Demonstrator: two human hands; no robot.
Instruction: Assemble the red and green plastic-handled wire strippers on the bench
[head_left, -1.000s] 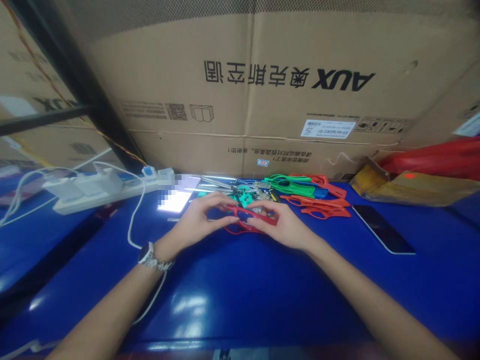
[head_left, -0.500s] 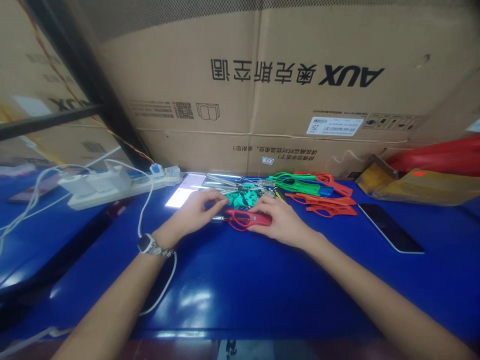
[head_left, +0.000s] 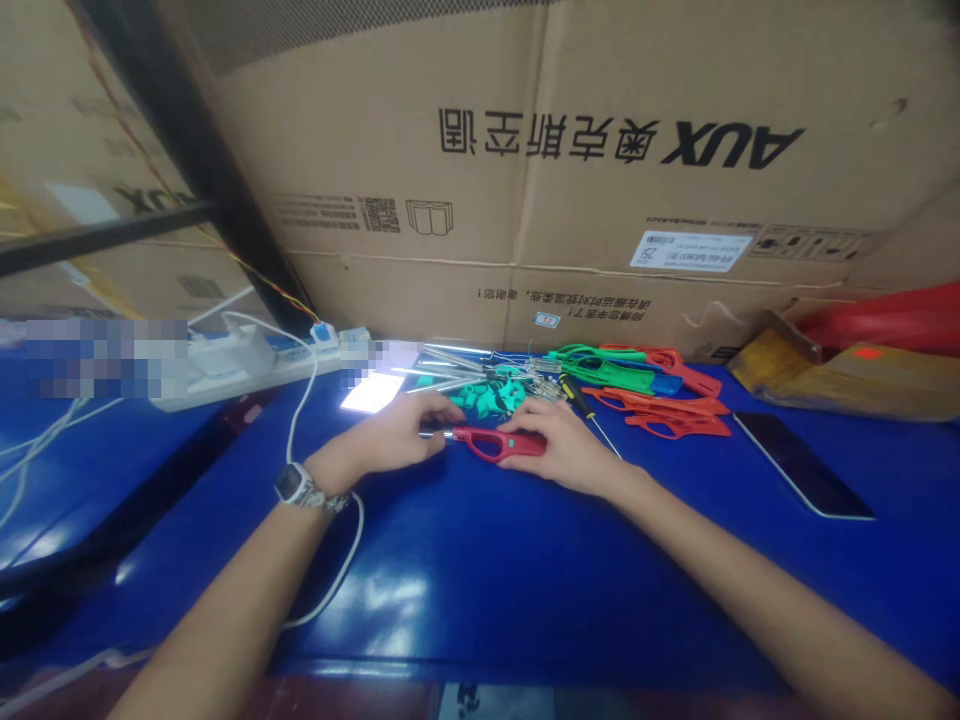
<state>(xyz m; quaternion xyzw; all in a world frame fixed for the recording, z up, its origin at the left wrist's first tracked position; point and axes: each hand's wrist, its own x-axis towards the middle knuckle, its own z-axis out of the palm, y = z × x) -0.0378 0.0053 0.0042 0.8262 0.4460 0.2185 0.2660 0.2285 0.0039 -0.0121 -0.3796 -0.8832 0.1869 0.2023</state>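
Observation:
A red plastic lighter handle (head_left: 496, 441) lies on the blue table (head_left: 480, 570) between my hands. My right hand (head_left: 562, 445) is closed round its right end. My left hand (head_left: 401, 435) pinches a thin metal tube (head_left: 435, 432) at the handle's left tip. Just behind them sits a heap of small teal parts (head_left: 491, 395) and loose metal tubes (head_left: 442, 362). A watch is on my left wrist.
Red and green handle shells (head_left: 645, 385) are piled at the right rear, with a screwdriver (head_left: 589, 410) beside them. A dark phone (head_left: 802, 462) lies further right, a lit phone (head_left: 373, 392) and a white power strip (head_left: 240, 360) with cables at left. Cardboard boxes (head_left: 600, 170) wall off the back.
Both hands have lowered the red handle to the table. My left hand went to the parts pile and came back to the handle's left tip. The view shifted slightly.

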